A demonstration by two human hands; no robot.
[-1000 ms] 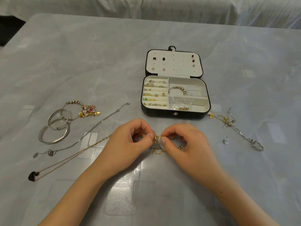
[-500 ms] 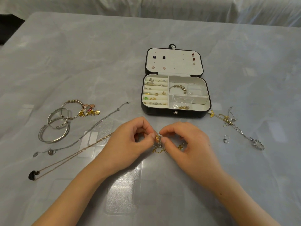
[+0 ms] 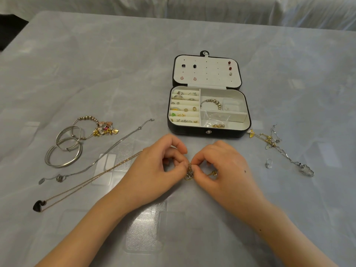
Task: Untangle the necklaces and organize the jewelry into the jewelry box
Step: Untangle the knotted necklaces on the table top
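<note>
Left hand: the left hand [image 3: 154, 170] pinches a small gold chain tangle [image 3: 189, 171].
Right hand: the right hand [image 3: 223, 168] pinches the same tangle.
Tangle: near centre, just above the grey table [image 3: 115, 64].
Box: the open black jewelry box [image 3: 209, 110] is just beyond the hands.

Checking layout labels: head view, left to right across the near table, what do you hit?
Order: silver bangles → left hand → knotted gold chain, pinched by both hands → right hand → tangled gold-and-silver necklaces. The jewelry box is omitted because it spans both hands.
</note>
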